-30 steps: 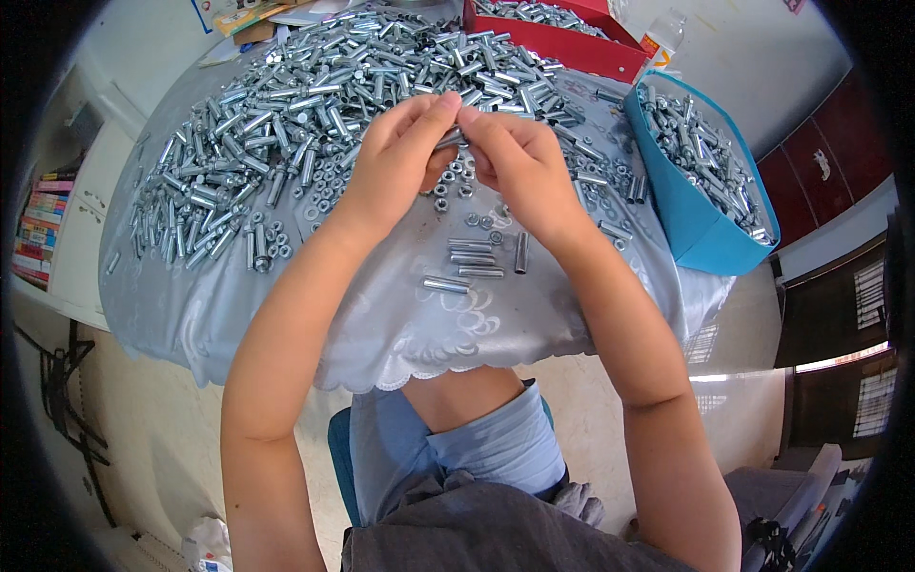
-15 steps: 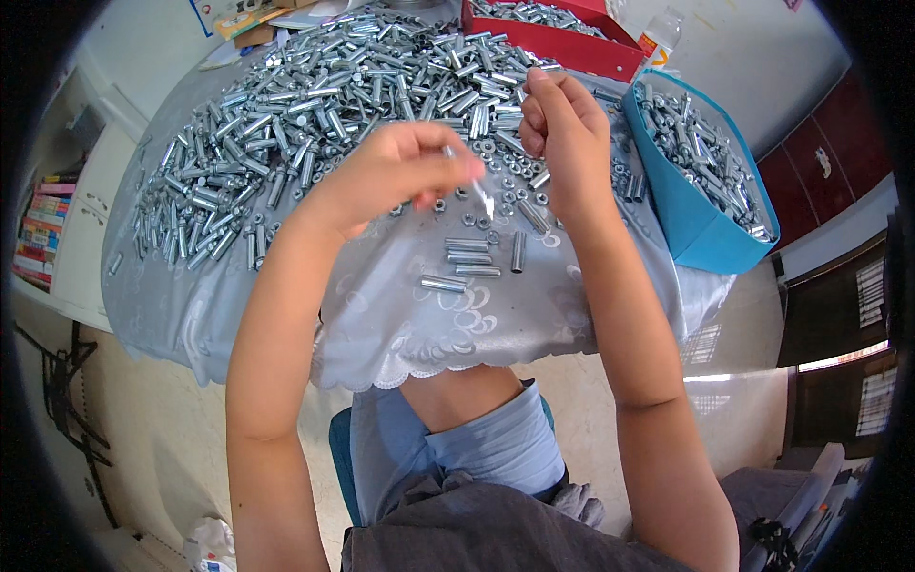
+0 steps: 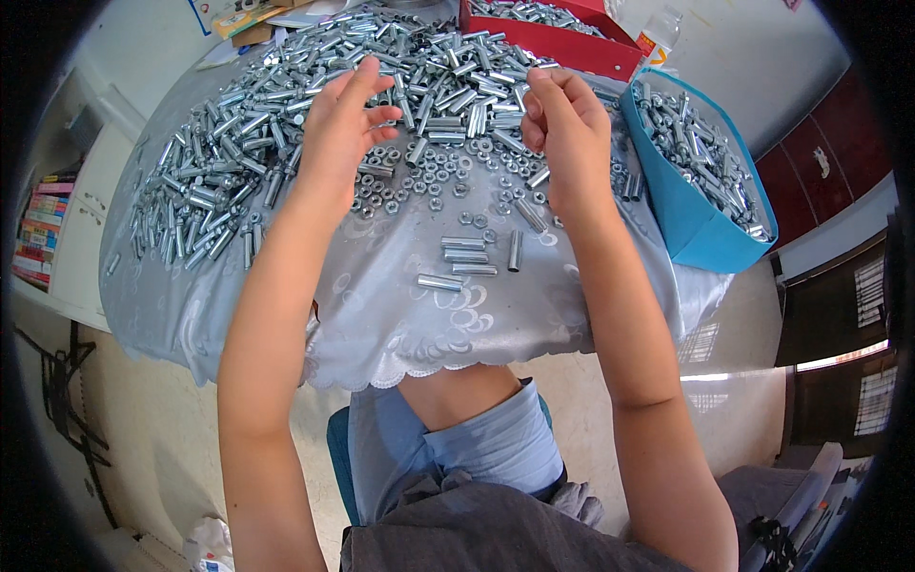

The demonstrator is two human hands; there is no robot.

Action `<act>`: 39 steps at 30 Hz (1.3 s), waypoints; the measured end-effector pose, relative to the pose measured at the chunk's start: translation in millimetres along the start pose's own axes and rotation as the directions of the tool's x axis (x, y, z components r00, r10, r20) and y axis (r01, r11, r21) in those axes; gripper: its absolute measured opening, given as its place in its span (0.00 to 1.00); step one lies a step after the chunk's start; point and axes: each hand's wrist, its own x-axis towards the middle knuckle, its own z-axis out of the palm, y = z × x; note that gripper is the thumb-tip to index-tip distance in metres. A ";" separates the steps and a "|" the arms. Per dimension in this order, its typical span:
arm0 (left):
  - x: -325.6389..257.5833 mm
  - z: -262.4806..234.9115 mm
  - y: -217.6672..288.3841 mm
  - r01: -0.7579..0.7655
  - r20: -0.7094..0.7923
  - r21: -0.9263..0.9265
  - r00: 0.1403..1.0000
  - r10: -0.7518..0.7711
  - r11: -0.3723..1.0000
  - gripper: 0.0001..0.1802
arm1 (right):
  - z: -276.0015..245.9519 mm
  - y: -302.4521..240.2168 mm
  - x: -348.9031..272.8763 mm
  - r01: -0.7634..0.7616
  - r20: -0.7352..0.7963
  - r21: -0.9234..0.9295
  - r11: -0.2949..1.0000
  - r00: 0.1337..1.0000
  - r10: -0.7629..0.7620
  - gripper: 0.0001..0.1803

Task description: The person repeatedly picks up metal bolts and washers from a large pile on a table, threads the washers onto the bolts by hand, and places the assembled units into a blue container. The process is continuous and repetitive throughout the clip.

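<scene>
Over the near edge of a big heap of silvery metal sleeves and bolts (image 3: 257, 124), my left hand (image 3: 338, 133) is raised with its fingers apart and nothing visible in them. My right hand (image 3: 569, 143) hovers at the heap's right side, fingers curled and the thumb against the index finger. Whatever it may hold is hidden. Between the hands lie many loose hex nuts (image 3: 440, 176). Nearer to me, several metal sleeves (image 3: 464, 256) rest in a small group, with one more sleeve (image 3: 515, 251) standing apart at their right.
A blue fabric bin (image 3: 701, 214) full of assembled bolts stands at the table's right. Behind the heap is a red box (image 3: 562, 43) with more metal parts, beside a clear plastic bottle (image 3: 660, 36). A grey patterned cloth (image 3: 381, 324) covers the round table.
My left hand has swung left and away from the middle, opening; the shiny piece at its fingers is no longer seen there. My right hand keeps its place.
</scene>
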 end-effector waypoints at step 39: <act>10.3 -4.0 -33.7 -0.344 0.286 0.905 0.928 0.238 0.252 0.12 | -5.8 18.2 -0.6 0.236 0.230 -0.694 0.680 0.968 -0.101 0.10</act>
